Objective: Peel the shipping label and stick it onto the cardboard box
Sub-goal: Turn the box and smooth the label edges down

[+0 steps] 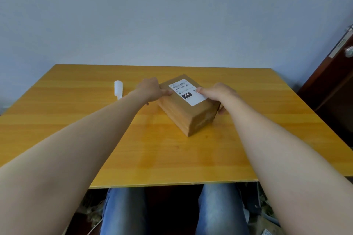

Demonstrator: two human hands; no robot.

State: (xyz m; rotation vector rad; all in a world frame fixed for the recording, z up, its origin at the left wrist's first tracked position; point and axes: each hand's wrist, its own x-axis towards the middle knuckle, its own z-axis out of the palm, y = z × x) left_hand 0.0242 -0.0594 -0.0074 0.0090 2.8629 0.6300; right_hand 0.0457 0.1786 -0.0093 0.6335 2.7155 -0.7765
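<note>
A brown cardboard box (193, 114) lies turned at an angle on the wooden table (152, 149). A white shipping label (186, 91) with black print lies flat on the box's top. My left hand (152, 89) grips the box's left side, thumb resting on the top edge beside the label. My right hand (215, 94) holds the box's right side, with its thumb pressing on the label's right edge and its fingers wrapped down the far side.
A curled white strip of backing paper (118, 88) lies on the table left of the box. A dark wooden door (336, 86) stands at the right. My legs in jeans (124, 212) show below the table's near edge.
</note>
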